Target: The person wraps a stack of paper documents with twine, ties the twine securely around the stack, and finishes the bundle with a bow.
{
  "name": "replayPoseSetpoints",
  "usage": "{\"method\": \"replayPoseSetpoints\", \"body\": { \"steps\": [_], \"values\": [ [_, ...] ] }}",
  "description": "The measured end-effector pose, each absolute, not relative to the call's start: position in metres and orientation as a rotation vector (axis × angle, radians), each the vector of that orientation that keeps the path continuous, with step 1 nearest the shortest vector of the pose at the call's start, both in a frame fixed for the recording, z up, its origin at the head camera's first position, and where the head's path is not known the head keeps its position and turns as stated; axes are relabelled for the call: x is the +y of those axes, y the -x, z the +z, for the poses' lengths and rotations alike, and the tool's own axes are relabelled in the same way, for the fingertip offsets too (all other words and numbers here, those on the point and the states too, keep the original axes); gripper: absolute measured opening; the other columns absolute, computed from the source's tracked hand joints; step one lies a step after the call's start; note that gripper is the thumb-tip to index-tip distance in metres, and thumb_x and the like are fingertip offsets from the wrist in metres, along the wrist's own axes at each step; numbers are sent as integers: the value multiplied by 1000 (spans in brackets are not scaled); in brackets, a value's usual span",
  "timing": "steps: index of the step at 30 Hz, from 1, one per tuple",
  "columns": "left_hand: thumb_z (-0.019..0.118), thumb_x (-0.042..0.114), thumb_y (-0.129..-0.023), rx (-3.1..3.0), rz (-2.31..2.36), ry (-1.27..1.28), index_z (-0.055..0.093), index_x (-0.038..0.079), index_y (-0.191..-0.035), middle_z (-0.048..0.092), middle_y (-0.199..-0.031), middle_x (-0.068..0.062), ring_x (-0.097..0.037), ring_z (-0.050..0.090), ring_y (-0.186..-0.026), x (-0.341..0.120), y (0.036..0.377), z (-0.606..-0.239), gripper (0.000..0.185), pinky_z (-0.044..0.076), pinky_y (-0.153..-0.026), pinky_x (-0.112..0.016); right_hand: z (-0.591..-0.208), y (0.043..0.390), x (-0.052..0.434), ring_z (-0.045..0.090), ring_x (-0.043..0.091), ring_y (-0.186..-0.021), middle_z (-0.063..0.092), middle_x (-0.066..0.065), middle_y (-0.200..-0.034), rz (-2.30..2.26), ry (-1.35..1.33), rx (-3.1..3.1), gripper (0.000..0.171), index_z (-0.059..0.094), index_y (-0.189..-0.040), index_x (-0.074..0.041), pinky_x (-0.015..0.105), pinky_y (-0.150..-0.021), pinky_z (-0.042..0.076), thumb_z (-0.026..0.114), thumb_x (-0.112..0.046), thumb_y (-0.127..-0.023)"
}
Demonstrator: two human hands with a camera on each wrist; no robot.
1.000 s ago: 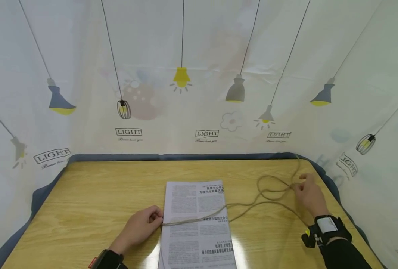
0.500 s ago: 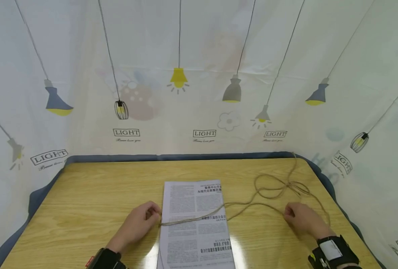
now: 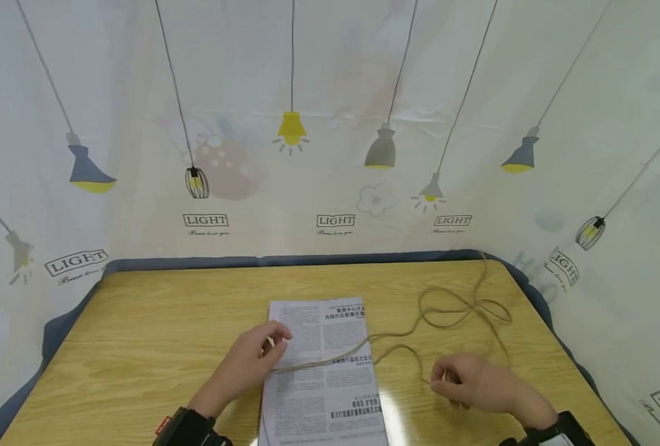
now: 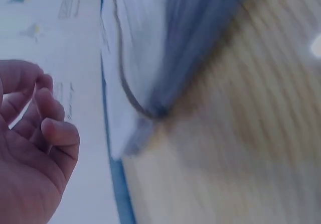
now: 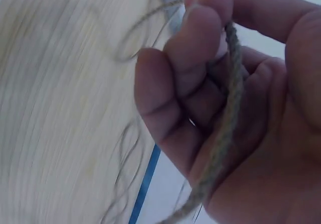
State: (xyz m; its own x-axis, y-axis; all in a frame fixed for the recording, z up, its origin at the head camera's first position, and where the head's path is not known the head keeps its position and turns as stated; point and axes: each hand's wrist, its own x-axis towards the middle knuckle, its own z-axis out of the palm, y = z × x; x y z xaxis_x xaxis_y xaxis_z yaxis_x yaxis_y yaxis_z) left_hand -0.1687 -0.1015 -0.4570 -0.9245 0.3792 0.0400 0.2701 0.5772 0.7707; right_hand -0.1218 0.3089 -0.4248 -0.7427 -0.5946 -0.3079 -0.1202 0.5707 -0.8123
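**Twine stretched across a printed sheet, one hand at each side**

A length of jute twine [image 3: 330, 364] lies across the middle of a folded newspaper [image 3: 324, 378] that sits flat on the wooden desk [image 3: 140, 328], near its front edge. The left hand [image 3: 249, 362] rests at the paper's left edge with its fingers curled, apparently pinching the twine's end there; the left wrist view is too blurred to confirm the hold. The right hand [image 3: 472, 384] is well to the right of the paper, fingers curled round the twine, and the right wrist view shows the strand [image 5: 225, 133] running through the closed fingers across the palm. Held at both sides like this, the span over the paper stays fairly straight, probably to keep it in place across the sheet. The spare twine lies in loose loops [image 3: 464, 310] toward the desk's far right corner.

The newspaper carries dense Chinese print, too small to read. The curtain [image 3: 335, 155] behind the desk shows hanging lamps and the word "LIGHT" [image 3: 335, 220] repeated in boxes.
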Motion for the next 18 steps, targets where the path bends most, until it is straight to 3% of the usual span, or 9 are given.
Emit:
{"method": "replayPoseSetpoints", "body": {
  "steps": [3, 6, 11, 15, 18],
  "values": [
    [58, 18, -99, 2569, 1247, -782, 65, 24, -111, 60, -89, 11, -3, 50, -67, -80, 162, -447, 16, 45, -62, -21, -420, 118, 289, 47, -2, -54, 57, -4, -65, -1159, 656, 2136, 21, 63, -99, -7, 20, -50, 41, 50, -23, -102],
    [59, 24, -98, 2430, 1183, -1018, 63, 29, -119, 60, -89, 13, 1, 47, -64, -53, 152, -442, 22, 43, -61, -17, -417, 116, 271, 45, -4, -56, 60, 9, -67, -1195, 730, 2101, 20, 63, -100, -7, 18, -52, 39, 50, -22, -103],
    [59, 29, -98, 2268, 1061, -1260, 57, 25, -131, 61, -88, 16, 7, 42, -57, -10, 137, -444, 33, 41, -57, -13, -414, 115, 254, 47, -6, -60, 63, 21, -76, -1237, 782, 2137, 20, 63, -100, -7, 18, -54, 42, 50, -23, -103],
    [55, 31, -100, 2296, 1080, -1259, 65, 22, -113, 62, -83, 16, 10, 44, -60, 8, 132, -451, 19, 41, -58, -12, -414, 118, 256, 56, -2, -66, 66, 18, -81, -1265, 753, 2180, 20, 64, -102, -10, 21, -58, 47, 48, -23, -103],
    [50, 31, -102, 2343, 1100, -1243, 67, 21, -98, 60, -80, 17, 10, 45, -63, 12, 131, -454, 19, 41, -59, -12, -415, 125, 270, 61, 3, -73, 67, 10, -84, -1250, 726, 2314, 20, 64, -102, -11, 25, -64, 52, 48, -22, -104]
  ]
}}
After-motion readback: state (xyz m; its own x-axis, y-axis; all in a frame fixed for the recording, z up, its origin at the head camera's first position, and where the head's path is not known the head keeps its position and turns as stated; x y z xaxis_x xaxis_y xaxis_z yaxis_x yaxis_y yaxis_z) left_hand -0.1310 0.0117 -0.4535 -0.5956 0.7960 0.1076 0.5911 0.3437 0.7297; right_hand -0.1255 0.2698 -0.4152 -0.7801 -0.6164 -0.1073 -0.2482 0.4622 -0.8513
